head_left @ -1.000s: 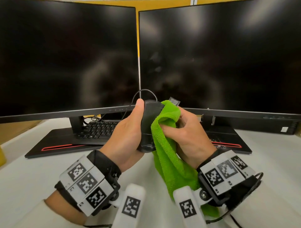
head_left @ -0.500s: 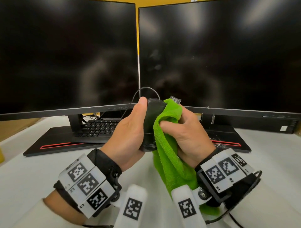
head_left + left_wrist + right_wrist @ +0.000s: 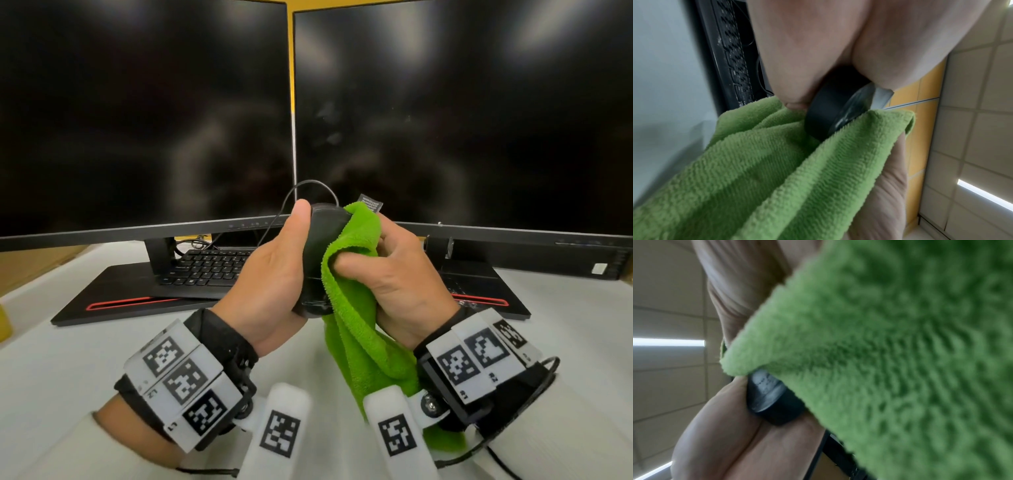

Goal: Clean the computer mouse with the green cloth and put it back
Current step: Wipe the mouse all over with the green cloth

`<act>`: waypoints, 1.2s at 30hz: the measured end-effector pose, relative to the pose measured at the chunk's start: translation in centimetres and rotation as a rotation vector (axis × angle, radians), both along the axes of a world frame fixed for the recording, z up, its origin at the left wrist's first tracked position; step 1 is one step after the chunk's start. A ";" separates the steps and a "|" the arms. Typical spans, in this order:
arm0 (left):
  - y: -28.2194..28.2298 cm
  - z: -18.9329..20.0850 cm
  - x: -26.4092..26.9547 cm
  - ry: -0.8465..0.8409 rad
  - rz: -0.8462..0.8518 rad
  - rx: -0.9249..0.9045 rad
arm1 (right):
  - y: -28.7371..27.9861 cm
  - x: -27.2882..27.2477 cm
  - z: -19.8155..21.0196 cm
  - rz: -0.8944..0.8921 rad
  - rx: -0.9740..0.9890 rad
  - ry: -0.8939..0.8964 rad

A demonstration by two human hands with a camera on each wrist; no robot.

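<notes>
My left hand [image 3: 274, 270] grips a black wired computer mouse [image 3: 318, 260], holding it on edge above the desk with the thumb along its top end. My right hand [image 3: 387, 281] holds a green cloth [image 3: 356, 308] bunched in curled fingers and presses it against the mouse's right face. The cloth's loose tail hangs down past my right wrist. In the left wrist view the mouse [image 3: 830, 107] pokes out between my palm and the cloth [image 3: 777, 170]. The right wrist view is mostly filled by the cloth [image 3: 890, 345], with the mouse's end [image 3: 772, 399] below it.
Two dark monitors [image 3: 137, 113] [image 3: 462, 113] stand side by side right behind my hands. A black keyboard [image 3: 209, 267] lies under the left one on a black mat [image 3: 113, 298] with a red stripe. The mouse cable [image 3: 308, 186] loops up behind. The white desk [image 3: 68, 353] lies below.
Both hands with the mouse and cloth stay almost in place. The right hand and cloth shifted slightly upward along the mouse.
</notes>
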State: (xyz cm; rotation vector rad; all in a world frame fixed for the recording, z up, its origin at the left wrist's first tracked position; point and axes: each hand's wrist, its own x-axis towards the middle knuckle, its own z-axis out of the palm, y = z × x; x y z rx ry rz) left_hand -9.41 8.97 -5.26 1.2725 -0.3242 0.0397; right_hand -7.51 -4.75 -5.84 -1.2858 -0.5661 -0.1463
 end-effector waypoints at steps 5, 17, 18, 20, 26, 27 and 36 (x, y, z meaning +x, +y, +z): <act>-0.2 -0.5 0.1 0.015 0.009 0.027 | 0.0 -0.3 0.0 -0.119 -0.137 -0.088; 1.0 0.6 0.6 0.112 0.087 -0.069 | -1.2 1.5 0.3 0.136 0.233 0.159; 1.0 0.6 0.6 0.111 0.089 -0.067 | -1.3 1.5 0.3 0.123 0.238 0.158; 1.1 0.6 0.7 0.105 0.088 -0.062 | -1.7 1.5 0.4 0.062 0.222 0.135; 1.2 0.5 0.8 0.118 0.089 -0.052 | -1.7 1.2 0.2 -0.057 0.090 0.001; 1.1 0.5 0.8 0.115 0.090 -0.054 | -1.6 1.1 0.1 -0.061 0.059 -0.015; 0.5 0.3 0.9 0.056 0.106 -0.078 | -1.0 -0.3 0.7 -0.193 -0.248 -0.240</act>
